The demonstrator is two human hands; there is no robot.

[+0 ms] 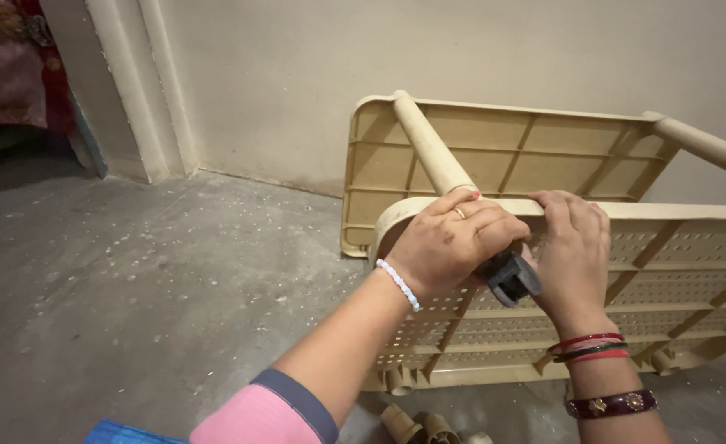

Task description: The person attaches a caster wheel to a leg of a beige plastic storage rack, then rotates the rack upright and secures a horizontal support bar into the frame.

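Our left hand point(449, 238) wraps tight around a black wheel point(511, 276) on the tan plastic rack point(675, 247); our right hand point(572, 242) pinches its rim.

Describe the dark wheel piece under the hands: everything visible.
The caster wheel is dark grey to black, apparently plastic, small and chunky. Only its lower part shows. It sits at the corner of the near beige perforated shelf, close to where a beige tube meets that corner. The left hand wraps over its top, and the right hand rests on the shelf edge right beside it, possibly touching. Whether it is fully seated in a socket is hidden.
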